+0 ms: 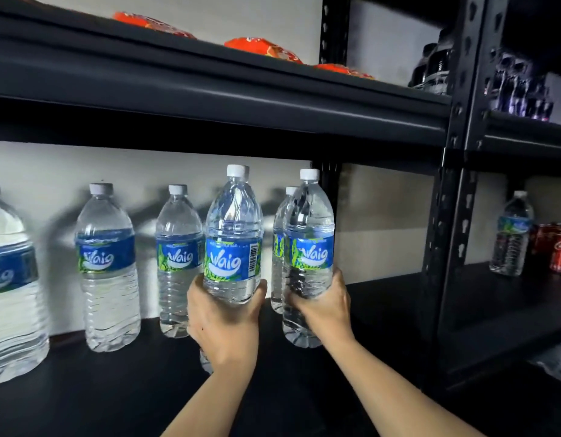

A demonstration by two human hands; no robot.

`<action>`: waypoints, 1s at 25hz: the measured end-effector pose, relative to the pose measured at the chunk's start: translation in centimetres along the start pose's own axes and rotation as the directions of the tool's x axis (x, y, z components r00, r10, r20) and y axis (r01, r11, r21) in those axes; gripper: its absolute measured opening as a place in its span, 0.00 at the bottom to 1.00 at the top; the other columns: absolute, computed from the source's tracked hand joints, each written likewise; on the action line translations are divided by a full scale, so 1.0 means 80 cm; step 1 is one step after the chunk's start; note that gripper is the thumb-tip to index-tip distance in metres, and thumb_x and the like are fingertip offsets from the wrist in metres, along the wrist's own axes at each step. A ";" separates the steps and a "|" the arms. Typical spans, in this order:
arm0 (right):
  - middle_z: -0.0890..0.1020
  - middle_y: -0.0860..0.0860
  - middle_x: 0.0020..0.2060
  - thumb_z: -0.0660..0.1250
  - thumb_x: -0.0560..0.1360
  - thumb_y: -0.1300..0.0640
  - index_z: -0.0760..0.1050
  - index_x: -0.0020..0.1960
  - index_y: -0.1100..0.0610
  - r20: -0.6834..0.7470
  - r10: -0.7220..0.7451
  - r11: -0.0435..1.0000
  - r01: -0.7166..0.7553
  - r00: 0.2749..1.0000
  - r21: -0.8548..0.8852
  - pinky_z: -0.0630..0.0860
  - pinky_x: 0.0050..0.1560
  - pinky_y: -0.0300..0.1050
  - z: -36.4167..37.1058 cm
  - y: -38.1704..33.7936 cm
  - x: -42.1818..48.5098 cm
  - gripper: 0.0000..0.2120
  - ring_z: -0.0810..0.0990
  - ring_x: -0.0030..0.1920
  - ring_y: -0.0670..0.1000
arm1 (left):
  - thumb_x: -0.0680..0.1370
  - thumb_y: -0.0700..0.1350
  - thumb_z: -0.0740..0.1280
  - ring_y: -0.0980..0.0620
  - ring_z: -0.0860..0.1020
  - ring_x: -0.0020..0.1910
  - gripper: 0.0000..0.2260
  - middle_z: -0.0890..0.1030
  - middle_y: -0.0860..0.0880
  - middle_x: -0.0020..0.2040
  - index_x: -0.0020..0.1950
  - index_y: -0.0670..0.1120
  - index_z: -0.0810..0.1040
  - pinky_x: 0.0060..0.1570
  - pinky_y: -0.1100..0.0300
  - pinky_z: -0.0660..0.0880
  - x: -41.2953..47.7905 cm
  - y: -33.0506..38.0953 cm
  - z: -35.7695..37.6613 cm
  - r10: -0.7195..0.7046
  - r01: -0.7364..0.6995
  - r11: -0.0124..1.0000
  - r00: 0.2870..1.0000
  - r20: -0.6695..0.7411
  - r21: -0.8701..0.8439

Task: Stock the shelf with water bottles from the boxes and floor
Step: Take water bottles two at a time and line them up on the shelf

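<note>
Two-handed | left hand (pixel 224 323) grips left bottle (pixel 233 228) | right hand (pixel 324 313) grips right bottle (pixel 309 234) | both upright

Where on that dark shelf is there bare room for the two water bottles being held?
Bare black shelf board lies between the clear bottle in the right hand and the black perforated upright. The front strip before the back row is bare too. Crowded: the wall side, where clear blue-labelled bottles stand in a line.
</note>
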State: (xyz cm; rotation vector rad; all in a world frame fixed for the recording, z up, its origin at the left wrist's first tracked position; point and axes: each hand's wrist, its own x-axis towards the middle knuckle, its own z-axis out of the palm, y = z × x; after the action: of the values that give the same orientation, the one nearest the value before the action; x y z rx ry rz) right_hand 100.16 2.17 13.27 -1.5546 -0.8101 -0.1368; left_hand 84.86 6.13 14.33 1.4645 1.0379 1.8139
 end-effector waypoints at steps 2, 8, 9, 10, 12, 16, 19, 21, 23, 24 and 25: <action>0.79 0.48 0.53 0.83 0.54 0.45 0.70 0.62 0.51 0.007 0.033 0.999 -0.033 0.999 -0.006 0.77 0.55 0.44 -0.004 0.019 0.004 0.40 0.79 0.54 0.49 | 0.61 0.57 0.81 0.45 0.76 0.58 0.37 0.77 0.47 0.55 0.62 0.45 0.70 0.61 0.45 0.72 -0.002 -0.002 0.005 -0.016 0.016 1.000 1.000 0.006 -0.022; 0.79 0.46 0.53 0.83 0.56 0.48 0.69 0.59 0.48 0.029 0.061 0.998 -0.061 0.998 -0.005 0.74 0.52 0.42 -0.008 0.048 -0.008 0.37 0.79 0.54 0.47 | 0.61 0.57 0.81 0.46 0.74 0.61 0.40 0.77 0.47 0.58 0.66 0.43 0.69 0.64 0.47 0.70 -0.007 -0.008 0.007 -0.026 0.027 0.999 0.999 0.026 -0.040; 0.80 0.45 0.53 0.83 0.55 0.47 0.70 0.61 0.48 0.051 0.071 0.997 -0.071 0.996 -0.003 0.75 0.53 0.42 -0.008 0.051 -0.008 0.38 0.79 0.54 0.46 | 0.61 0.57 0.81 0.46 0.75 0.61 0.40 0.77 0.47 0.58 0.66 0.43 0.69 0.64 0.48 0.70 -0.005 -0.010 0.007 -0.022 0.023 0.999 0.999 0.026 -0.033; 0.80 0.44 0.53 0.83 0.55 0.45 0.71 0.62 0.48 0.080 0.094 0.996 -0.094 0.992 -0.010 0.76 0.54 0.43 -0.009 0.056 -0.008 0.39 0.80 0.54 0.45 | 0.61 0.57 0.81 0.46 0.75 0.61 0.40 0.77 0.47 0.58 0.66 0.43 0.69 0.64 0.48 0.70 -0.004 -0.010 0.009 -0.021 0.022 0.999 0.999 0.028 -0.025; 0.82 0.43 0.52 0.82 0.53 0.41 0.72 0.62 0.47 0.135 0.153 0.988 -0.151 0.979 -0.026 0.78 0.54 0.44 -0.008 0.060 -0.006 0.40 0.81 0.53 0.44 | 0.61 0.57 0.81 0.45 0.74 0.62 0.41 0.77 0.46 0.59 0.67 0.43 0.69 0.64 0.47 0.70 -0.004 -0.008 0.008 -0.022 0.023 1.000 0.999 0.025 -0.017; 0.82 0.44 0.53 0.79 0.50 0.34 0.73 0.62 0.48 0.180 0.232 0.972 -0.223 0.956 -0.069 0.79 0.57 0.47 -0.006 0.068 0.007 0.44 0.81 0.54 0.46 | 0.61 0.57 0.81 0.45 0.73 0.62 0.40 0.76 0.46 0.58 0.67 0.43 0.69 0.64 0.49 0.69 -0.006 -0.007 0.008 -0.019 0.020 1.000 0.999 0.028 -0.017; 0.82 0.45 0.55 0.79 0.51 0.36 0.72 0.64 0.49 0.221 0.272 0.962 -0.261 0.936 -0.078 0.77 0.59 0.46 -0.003 0.066 0.019 0.45 0.81 0.56 0.47 | 0.61 0.57 0.81 0.46 0.73 0.63 0.41 0.76 0.47 0.59 0.67 0.43 0.69 0.65 0.50 0.68 -0.009 -0.008 0.010 -0.032 0.033 0.999 0.999 0.032 -0.006; 0.82 0.46 0.56 0.80 0.52 0.38 0.71 0.65 0.49 0.252 0.275 0.962 -0.264 0.928 -0.077 0.76 0.59 0.44 0.001 0.066 0.026 0.44 0.81 0.56 0.47 | 0.61 0.58 0.80 0.46 0.72 0.63 0.41 0.76 0.47 0.59 0.67 0.43 0.69 0.66 0.50 0.68 -0.011 -0.011 0.011 -0.039 0.039 0.999 0.999 0.037 0.003; 0.79 0.46 0.60 0.81 0.55 0.40 0.69 0.66 0.51 0.267 0.280 0.960 -0.270 0.922 -0.073 0.73 0.61 0.42 0.003 0.066 0.032 0.45 0.79 0.60 0.48 | 0.61 0.58 0.80 0.45 0.73 0.63 0.41 0.76 0.46 0.59 0.67 0.43 0.69 0.66 0.48 0.68 -0.009 -0.015 0.013 -0.034 0.034 0.999 0.999 0.037 0.009; 0.78 0.46 0.61 0.81 0.57 0.42 0.68 0.67 0.53 0.276 0.281 0.960 -0.272 0.919 -0.069 0.71 0.60 0.41 0.004 0.066 0.034 0.43 0.77 0.61 0.48 | 0.61 0.59 0.80 0.45 0.73 0.63 0.42 0.76 0.46 0.60 0.68 0.43 0.68 0.66 0.47 0.68 -0.009 -0.016 0.014 -0.032 0.032 0.999 0.999 0.035 0.015; 0.76 0.46 0.62 0.82 0.60 0.45 0.67 0.68 0.55 0.283 0.278 0.960 -0.270 0.918 -0.066 0.69 0.59 0.39 0.004 0.066 0.036 0.42 0.75 0.62 0.48 | 0.61 0.59 0.80 0.44 0.73 0.64 0.43 0.76 0.45 0.60 0.68 0.43 0.68 0.66 0.46 0.68 -0.008 -0.016 0.016 -0.035 0.035 0.999 0.999 0.033 0.021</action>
State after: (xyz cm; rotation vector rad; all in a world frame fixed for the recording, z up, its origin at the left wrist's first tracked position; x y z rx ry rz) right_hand 105.14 3.97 10.43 -1.7199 -0.8084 0.2948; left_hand 86.22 6.55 13.01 1.4750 1.0623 1.7532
